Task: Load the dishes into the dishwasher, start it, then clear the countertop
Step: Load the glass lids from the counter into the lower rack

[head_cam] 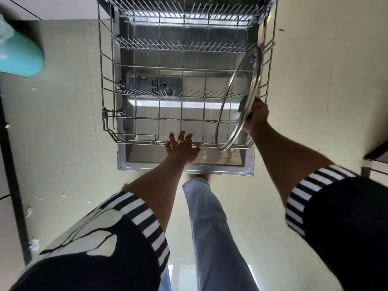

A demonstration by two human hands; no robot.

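The dishwasher's lower wire rack (109,122) is pulled out over the open steel door (184,168), and holds only a glass pot lid. My right hand (257,114) grips that glass pot lid (239,97) by its knob. The lid has a metal rim and stands nearly on edge at the rack's right side. My left hand (181,147) lies with straight, spread fingers on the rack's front rail, holding nothing. Rows of upright tines cross the rack from left to right.
Pale floor tiles (63,133) surround the open door. A turquoise object (19,53) juts in at the upper left. A dark cabinet edge (10,164) runs down the left side, and a dark-edged surface (375,156) shows at the right. My leg (212,227) stands before the door.
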